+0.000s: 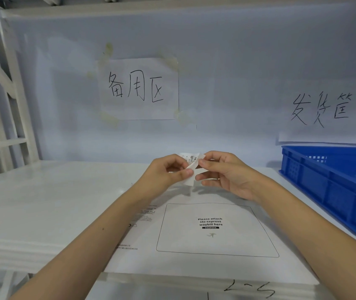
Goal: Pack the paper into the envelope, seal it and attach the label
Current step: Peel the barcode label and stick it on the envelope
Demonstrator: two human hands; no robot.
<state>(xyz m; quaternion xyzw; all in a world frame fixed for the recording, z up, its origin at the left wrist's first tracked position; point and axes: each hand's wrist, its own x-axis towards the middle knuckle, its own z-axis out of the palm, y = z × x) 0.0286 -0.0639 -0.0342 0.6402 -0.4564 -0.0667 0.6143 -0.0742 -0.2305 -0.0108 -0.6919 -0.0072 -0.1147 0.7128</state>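
Note:
A white envelope (216, 252) lies flat on the table in front of me, its printed waybill box facing up. Above its far edge both hands hold a small white label (191, 167) with black print. My left hand (168, 172) pinches the label's left side between thumb and forefinger. My right hand (224, 174) pinches the right side, and a strip of the label's backing curls down between the two hands. The paper is not visible.
A blue plastic crate (333, 187) stands on the table at the right. Two handwritten paper signs (139, 88) are taped to the back wall. A white metal rack (1, 105) rises at the left. The white table (42, 202) stretches left of the envelope.

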